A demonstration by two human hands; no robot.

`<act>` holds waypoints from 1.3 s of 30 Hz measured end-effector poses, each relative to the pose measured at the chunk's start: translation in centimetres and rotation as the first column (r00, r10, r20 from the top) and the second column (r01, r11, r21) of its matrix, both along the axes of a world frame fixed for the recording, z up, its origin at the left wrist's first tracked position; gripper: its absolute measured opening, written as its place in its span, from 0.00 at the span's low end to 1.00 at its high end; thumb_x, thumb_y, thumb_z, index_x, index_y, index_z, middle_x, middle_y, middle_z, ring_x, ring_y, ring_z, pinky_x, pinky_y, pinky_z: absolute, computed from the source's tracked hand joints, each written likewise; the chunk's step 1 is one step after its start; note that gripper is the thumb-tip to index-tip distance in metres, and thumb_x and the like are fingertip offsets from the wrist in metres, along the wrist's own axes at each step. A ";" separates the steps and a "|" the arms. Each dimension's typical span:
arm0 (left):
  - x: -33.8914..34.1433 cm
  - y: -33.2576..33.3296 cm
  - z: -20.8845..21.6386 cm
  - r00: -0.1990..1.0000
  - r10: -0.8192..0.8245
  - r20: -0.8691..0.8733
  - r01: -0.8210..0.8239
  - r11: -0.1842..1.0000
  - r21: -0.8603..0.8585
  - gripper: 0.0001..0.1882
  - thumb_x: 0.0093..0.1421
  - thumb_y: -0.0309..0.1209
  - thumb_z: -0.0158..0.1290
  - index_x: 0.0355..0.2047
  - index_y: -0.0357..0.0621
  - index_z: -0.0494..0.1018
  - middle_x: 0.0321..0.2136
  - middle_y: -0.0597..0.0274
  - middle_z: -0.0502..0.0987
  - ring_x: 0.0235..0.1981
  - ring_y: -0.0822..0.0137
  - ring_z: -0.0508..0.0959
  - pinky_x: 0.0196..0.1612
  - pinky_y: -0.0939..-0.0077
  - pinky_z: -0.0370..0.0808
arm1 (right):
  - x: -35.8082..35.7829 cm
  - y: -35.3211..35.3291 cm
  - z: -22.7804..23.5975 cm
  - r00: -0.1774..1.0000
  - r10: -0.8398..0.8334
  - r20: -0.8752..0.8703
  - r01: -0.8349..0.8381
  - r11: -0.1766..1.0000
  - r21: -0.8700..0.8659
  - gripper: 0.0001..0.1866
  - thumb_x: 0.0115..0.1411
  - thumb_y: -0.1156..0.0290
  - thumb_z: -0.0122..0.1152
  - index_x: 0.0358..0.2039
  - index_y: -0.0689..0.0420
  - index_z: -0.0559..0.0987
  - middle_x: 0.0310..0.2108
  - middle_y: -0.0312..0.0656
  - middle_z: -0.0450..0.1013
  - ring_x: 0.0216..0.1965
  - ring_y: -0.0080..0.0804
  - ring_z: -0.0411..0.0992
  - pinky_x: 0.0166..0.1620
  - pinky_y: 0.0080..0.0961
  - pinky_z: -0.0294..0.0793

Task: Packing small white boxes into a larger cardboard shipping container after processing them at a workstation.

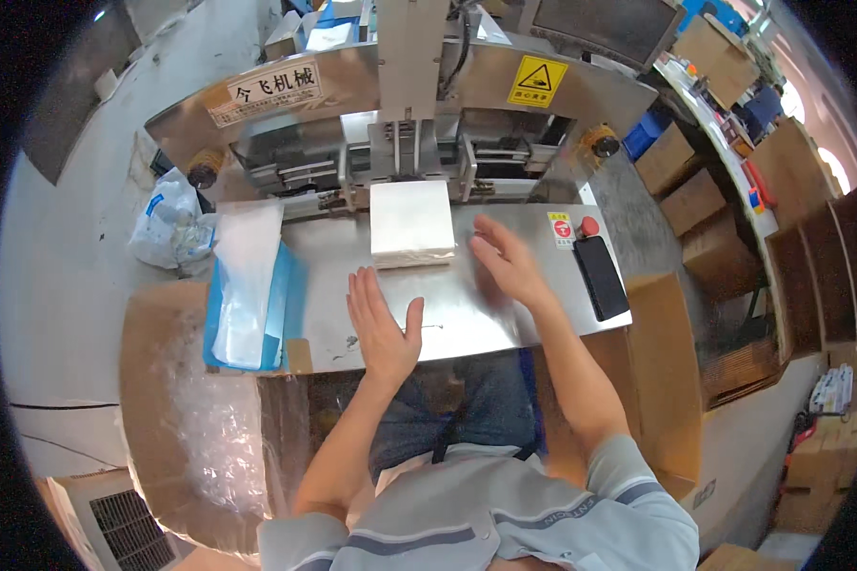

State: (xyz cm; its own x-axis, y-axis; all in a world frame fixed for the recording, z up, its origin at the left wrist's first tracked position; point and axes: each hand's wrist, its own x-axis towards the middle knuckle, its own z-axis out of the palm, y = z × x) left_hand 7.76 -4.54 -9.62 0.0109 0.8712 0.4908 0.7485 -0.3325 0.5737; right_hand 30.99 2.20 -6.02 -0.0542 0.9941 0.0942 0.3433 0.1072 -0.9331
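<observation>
Left fingers: held close together, thumb spread wide, nothing gripped; tips just beside the near left corner of the white stack, contact cannot be told. Right fingers: loosely bent, thumb apart from them, nothing gripped; I have them just to the right of the stack, with a gap between. Stack: squared block, glossy along its near edge, lying flat on my steel counter toward the far side, between and beyond my hands.

Farther out, counter left: blue box with white plastic sheets over it. Counter right: black phone, red knob near its far end. Beyond the stack: metal machine, yellow warning sign on its front panel. Below counter level: open carton at left holding crumpled clear film, another carton at right
</observation>
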 end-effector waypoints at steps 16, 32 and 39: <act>-0.3 10.4 2.9 0.732 0.106 0.673 0.195 0.914 -0.356 0.33 0.64 0.46 0.58 0.56 0.28 0.66 0.48 0.44 0.76 0.47 0.58 0.76 0.52 0.69 0.71 | -4.7 1.5 1.1 0.944 0.105 -0.314 -0.135 0.988 -0.077 0.34 0.69 0.56 0.57 0.67 0.63 0.63 0.60 0.47 0.70 0.60 0.31 0.67 0.63 0.27 0.62; 0.5 2.3 6.1 0.489 0.081 0.868 0.595 0.697 -0.400 0.31 0.64 0.33 0.59 0.62 0.37 0.59 0.51 0.48 0.74 0.47 0.63 0.77 0.50 0.72 0.75 | 0.3 -8.8 4.3 0.977 -0.206 -0.050 0.210 0.971 0.117 0.40 0.46 0.71 0.74 0.60 0.62 0.68 0.54 0.48 0.73 0.55 0.43 0.72 0.59 0.36 0.69; 4.7 2.3 6.8 0.519 0.134 0.844 0.660 0.565 -0.495 0.57 0.56 0.41 0.66 0.71 0.31 0.38 0.56 0.34 0.69 0.54 0.52 0.75 0.54 0.65 0.75 | 0.5 -12.4 4.5 0.841 0.004 0.540 -0.294 0.842 0.452 0.33 0.45 0.77 0.67 0.56 0.59 0.73 0.59 0.50 0.69 0.58 0.53 0.67 0.60 0.46 0.68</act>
